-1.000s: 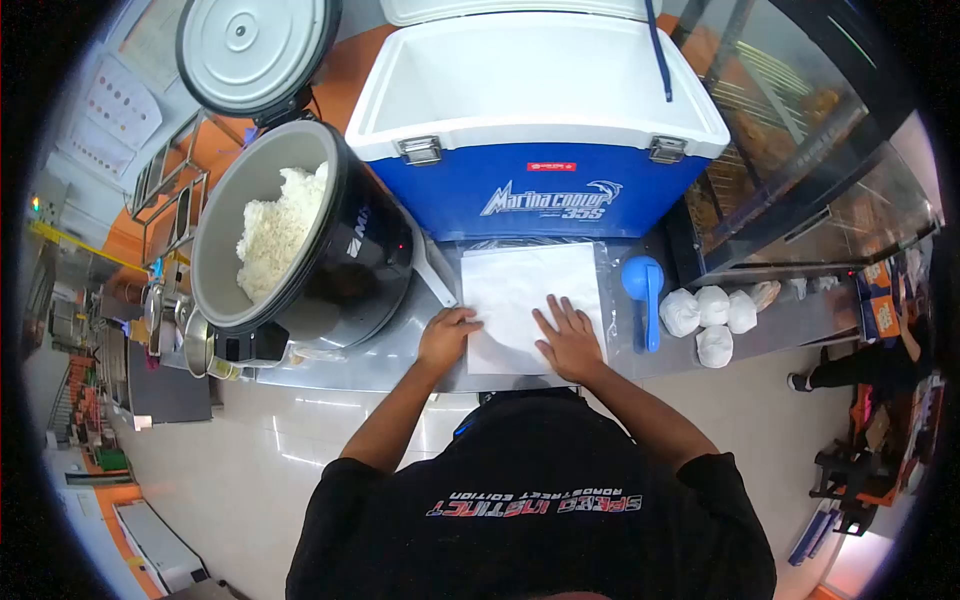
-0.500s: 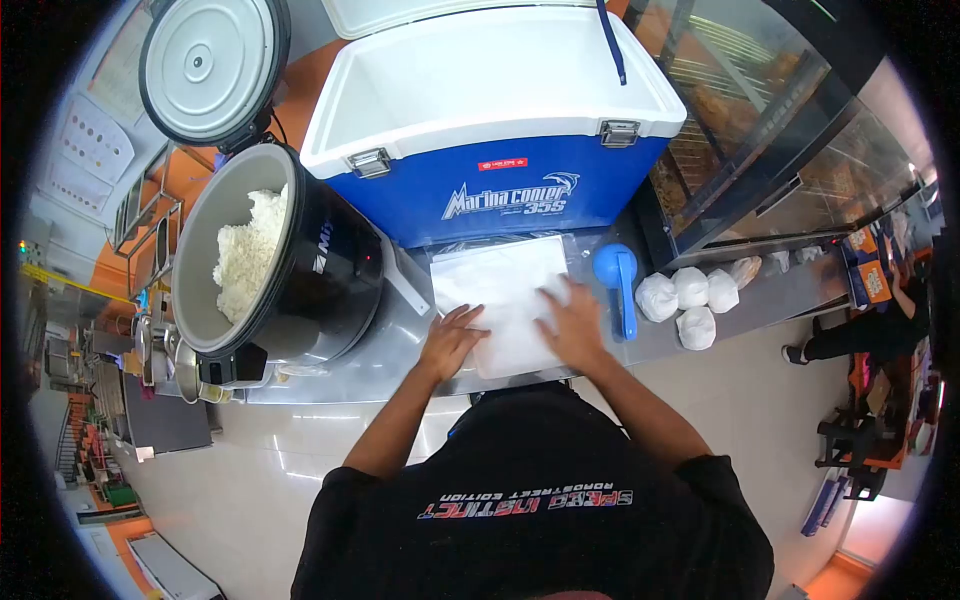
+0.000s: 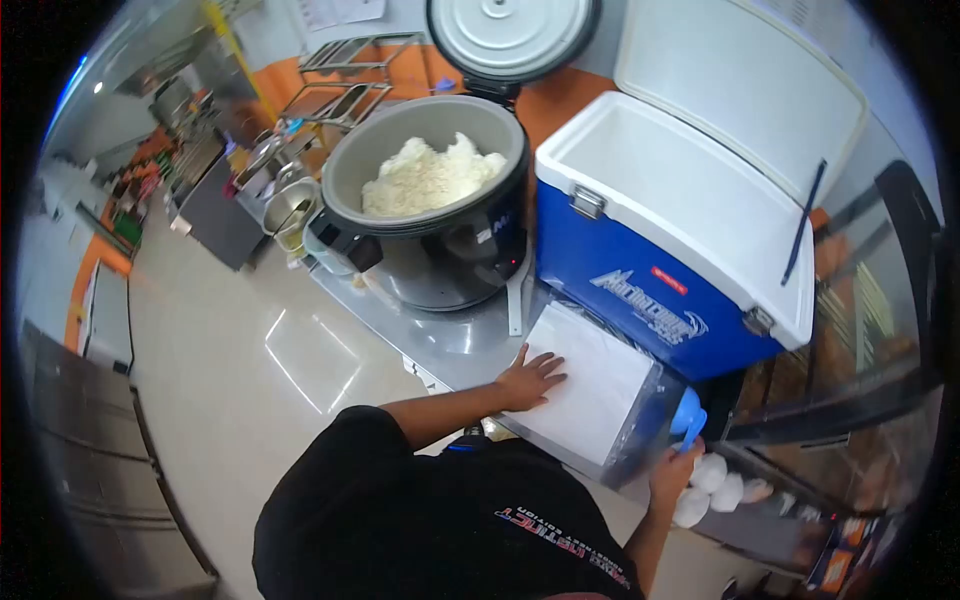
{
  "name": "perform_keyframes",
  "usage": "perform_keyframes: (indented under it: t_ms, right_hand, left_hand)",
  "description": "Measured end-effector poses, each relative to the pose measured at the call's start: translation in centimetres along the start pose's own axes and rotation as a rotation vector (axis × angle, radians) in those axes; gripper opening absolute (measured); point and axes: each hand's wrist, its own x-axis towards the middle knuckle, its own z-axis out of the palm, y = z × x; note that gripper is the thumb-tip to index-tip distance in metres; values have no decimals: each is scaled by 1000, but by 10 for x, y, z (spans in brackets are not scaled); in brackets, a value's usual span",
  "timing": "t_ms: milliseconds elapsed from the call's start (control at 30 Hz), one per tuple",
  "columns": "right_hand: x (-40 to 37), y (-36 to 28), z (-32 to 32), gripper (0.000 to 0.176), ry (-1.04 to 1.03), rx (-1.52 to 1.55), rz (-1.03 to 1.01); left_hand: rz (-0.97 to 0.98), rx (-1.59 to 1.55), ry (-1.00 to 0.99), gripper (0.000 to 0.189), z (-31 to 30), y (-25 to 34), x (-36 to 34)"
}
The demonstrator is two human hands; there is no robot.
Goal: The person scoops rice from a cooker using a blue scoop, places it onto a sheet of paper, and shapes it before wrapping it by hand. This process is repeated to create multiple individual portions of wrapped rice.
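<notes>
My left hand (image 3: 532,381) lies with its fingers spread on the left edge of a stack of white paper sheets (image 3: 585,385). At the right, my right hand (image 3: 674,470) has its fingers closed round the handle of a blue scoop (image 3: 688,412). The scoop's round bowl is near the front corner of the cooler. Just beyond my right hand sit several white wrapped bundles (image 3: 711,473), partly hidden by the hand. Beyond the paper stands a large black rice cooker (image 3: 450,265), lid up, with white rice (image 3: 430,180) inside.
A blue and white cooler box (image 3: 640,285) stands with its lid raised behind the paper. To its right is a glass display case (image 3: 850,370). Metal bowls (image 3: 291,205) and a wire rack (image 3: 350,75) are left of the cooker. The steel counter (image 3: 450,345) ends close to my body.
The view has swung left toward the rice cooker. My right hand has left the paper and taken hold of the blue scoop's handle. My left hand has stayed on the paper.
</notes>
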Motion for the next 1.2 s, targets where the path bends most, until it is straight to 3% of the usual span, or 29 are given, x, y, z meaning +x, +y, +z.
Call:
perform_keyframes:
  t_ms: [67,133,167,233,267,300,367,433,500,533,600,633,700,733,767,833,867,1000,1100,1167,1200]
  right_hand:
    - [-6,21,-11,52,187,87,-285]
    - [-8,15,-41,44,-104,450,55]
    - [-9,-13,-61,44,-102,448,41]
    - [-13,-91,-96,35,-204,751,-107]
    - [-6,-118,-103,32,-199,717,-222]
    - [1,-148,-108,29,-195,680,-335]
    - [9,-228,-122,25,-233,537,-366]
    - [19,-319,-118,27,-290,423,-457]
    - [18,-432,-87,31,-320,272,-664]
    - [23,-474,-63,34,-338,209,-823]
    - [34,-549,-13,37,-329,-50,-1083]
    - [39,-582,15,37,-304,-246,-1183]
    - [40,-638,75,30,-364,-522,-1106]
    - [42,-655,102,26,-406,-669,-1105]
    - [44,-667,123,22,-451,-812,-1097]
    - [42,-685,151,23,-536,-956,-1095]
    - [40,-689,163,24,-607,-1089,-1114]
    - [47,-669,224,23,-658,-1001,-1072]
    - [43,-652,251,34,-805,-925,-970]
    - [34,-647,267,41,-868,-916,-1083]
    - [35,-648,280,42,-802,-893,-1191]
  left_hand:
    - [-33,-81,107,54,-7,8,-15]
    - [-45,-254,333,43,-41,16,-33]
    - [-48,-255,347,43,-60,16,-42]
    - [53,-375,700,38,-94,5,-65]
    - [100,-350,859,35,-116,-5,-76]
    - [99,-357,869,35,-132,-17,-92]
    - [69,-93,1267,35,-157,-51,-129]
    - [-13,12,1519,46,-176,-97,-164]
    - [-160,142,1646,59,-192,-147,-196]
    - [-156,128,1646,59,-198,-167,-203]
    - [-326,-410,1807,71,-204,-201,-214]
    - [-331,-427,1805,71,-203,-215,-216]
    - [-439,-885,1616,82,-199,-235,-214]
    - [-461,-887,1488,95,-196,-244,-215]
    - [-466,-903,1471,95,-195,-249,-216]
    - [-334,-1119,1315,97,-194,-253,-213]
    - [-288,-1256,1312,109,-196,-256,-208]
    - [-264,-1324,1131,120,-207,-266,-217]
    - [-236,-1387,1059,118,-213,-269,-221]
    - [-245,-1367,1013,119,-209,-273,-227]
    - [-243,-1361,986,120,-207,-274,-229]
